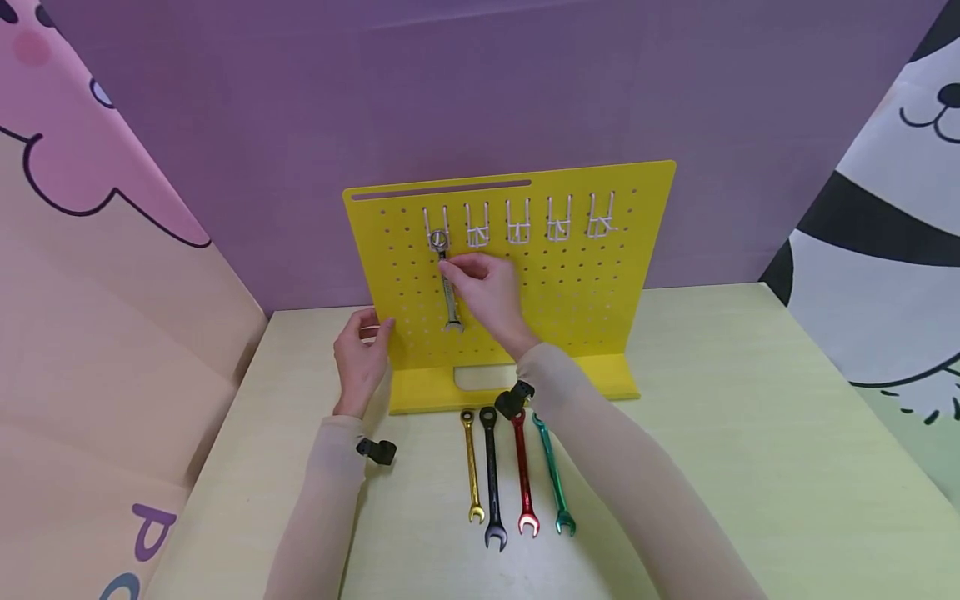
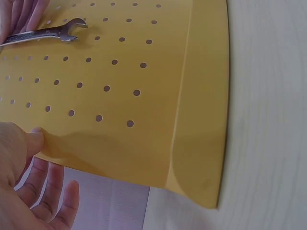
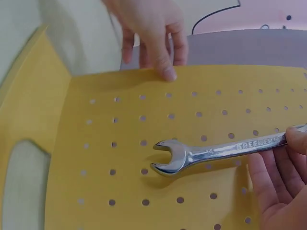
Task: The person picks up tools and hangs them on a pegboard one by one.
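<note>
A silver combination wrench (image 1: 451, 302) is pinched between the thumb and fingers of my right hand (image 1: 491, 293), in front of the yellow pegboard (image 1: 637, 250). Its ring end overlaps the leftmost white wire hook (image 1: 427, 220); I cannot tell whether it bears on the hook. The open jaw end points down, and in the right wrist view the wrench (image 3: 216, 152) shows raised lettering. My left hand (image 1: 361, 354) grips the board's left edge. In the left wrist view its thumb (image 2: 36, 141) lies on the front face, with the other fingers around behind the edge.
Several more white hooks (image 1: 518, 223) line the board's top to the right. On the table (image 1: 712, 467) before the base lie a gold wrench (image 1: 472, 467), a black wrench (image 1: 492, 475), a red wrench (image 1: 523, 471) and a green wrench (image 1: 552, 471). A purple backdrop (image 1: 480, 92) stands behind.
</note>
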Demonstrator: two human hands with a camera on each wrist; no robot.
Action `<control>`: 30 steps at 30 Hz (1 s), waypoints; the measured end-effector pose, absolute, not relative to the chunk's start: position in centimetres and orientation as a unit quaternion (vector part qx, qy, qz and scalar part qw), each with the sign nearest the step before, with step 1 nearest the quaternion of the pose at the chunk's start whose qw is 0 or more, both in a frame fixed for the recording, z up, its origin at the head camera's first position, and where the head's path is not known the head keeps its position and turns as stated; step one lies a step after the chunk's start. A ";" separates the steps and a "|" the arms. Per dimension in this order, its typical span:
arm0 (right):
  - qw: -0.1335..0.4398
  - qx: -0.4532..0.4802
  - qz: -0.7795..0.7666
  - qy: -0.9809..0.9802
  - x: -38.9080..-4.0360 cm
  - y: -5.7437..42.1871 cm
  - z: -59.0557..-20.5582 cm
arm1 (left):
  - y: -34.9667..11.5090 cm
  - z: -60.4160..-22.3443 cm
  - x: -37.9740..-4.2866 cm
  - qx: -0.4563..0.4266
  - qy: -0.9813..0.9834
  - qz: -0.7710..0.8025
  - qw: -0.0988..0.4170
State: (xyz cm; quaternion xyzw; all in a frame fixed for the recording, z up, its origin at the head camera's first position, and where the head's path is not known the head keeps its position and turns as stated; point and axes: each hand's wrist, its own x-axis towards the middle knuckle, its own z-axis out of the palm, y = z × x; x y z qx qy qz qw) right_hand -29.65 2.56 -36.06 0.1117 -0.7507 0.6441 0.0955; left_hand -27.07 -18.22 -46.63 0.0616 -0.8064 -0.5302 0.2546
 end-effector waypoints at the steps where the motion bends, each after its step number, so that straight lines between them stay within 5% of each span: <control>1: 0.109 0.117 0.632 -0.758 -29.7 2.5 -36.2 | -18.2 -46.6 -27.1 0.063 -0.807 -0.529 0.254; 12: 0.200 0.154 0.537 -0.805 -29.4 2.5 -36.6 | -18.1 -46.8 -27.1 0.067 -0.806 -0.532 0.250; 30: 0.169 0.149 0.556 -0.800 -29.5 2.8 -37.7 | -18.2 -46.7 -27.2 0.062 -0.805 -0.533 0.254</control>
